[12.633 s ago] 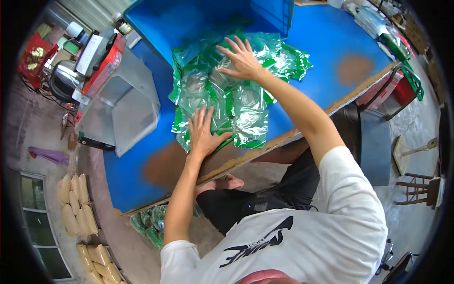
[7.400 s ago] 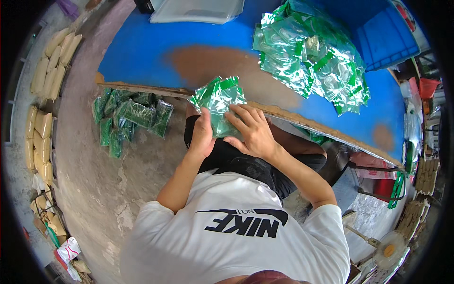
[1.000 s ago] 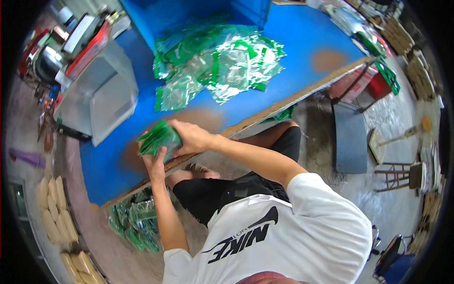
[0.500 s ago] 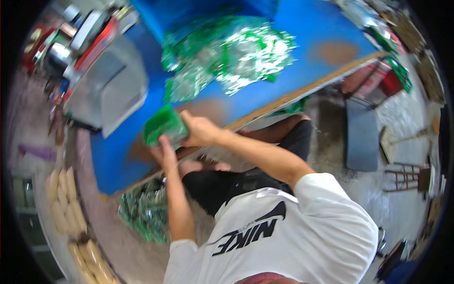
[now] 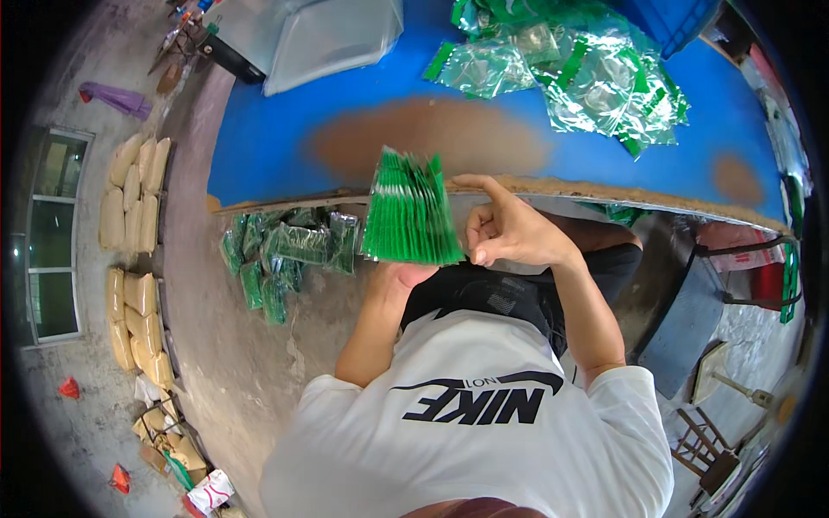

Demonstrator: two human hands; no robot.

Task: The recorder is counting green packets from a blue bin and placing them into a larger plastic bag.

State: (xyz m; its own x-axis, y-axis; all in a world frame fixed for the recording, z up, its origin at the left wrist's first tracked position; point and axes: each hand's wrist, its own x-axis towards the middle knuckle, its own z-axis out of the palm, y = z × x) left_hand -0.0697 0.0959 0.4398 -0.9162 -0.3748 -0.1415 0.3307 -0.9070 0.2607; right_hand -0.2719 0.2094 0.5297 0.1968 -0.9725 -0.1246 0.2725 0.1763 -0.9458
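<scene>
So the stack of green-edged packets (image 5: 410, 211) has come off the brown patch of the table and now sits up in front of the table's near edge, and the right hand (image 5: 516, 231) has let go of it. The left hand (image 5: 406, 274) looks clamped on the stack's lower end from underneath, though its fingers are hidden behind the film. The right one is off to the side, index stretched out and thumb close to the lower corner; can't tell if it's touching. My guess: super light, floppy, slick plastic that'll slide apart, so pinch the bottom end firmly, both faces, and don't squeeze the fanned top. Count: two hands, one stack (well over a dozen edges, too tight to number), one loose pile of packets (image 5: 596, 82) on the blue table (image 5: 285, 129), overlapped past counting. Also one blue bin (image 5: 678, 22), one clear tub (image 5: 337, 39), two red bits (image 5: 69, 388) on the floor, and maybe eight or so green bundles (image 5: 298, 243) down there, some overlapping.
</scene>
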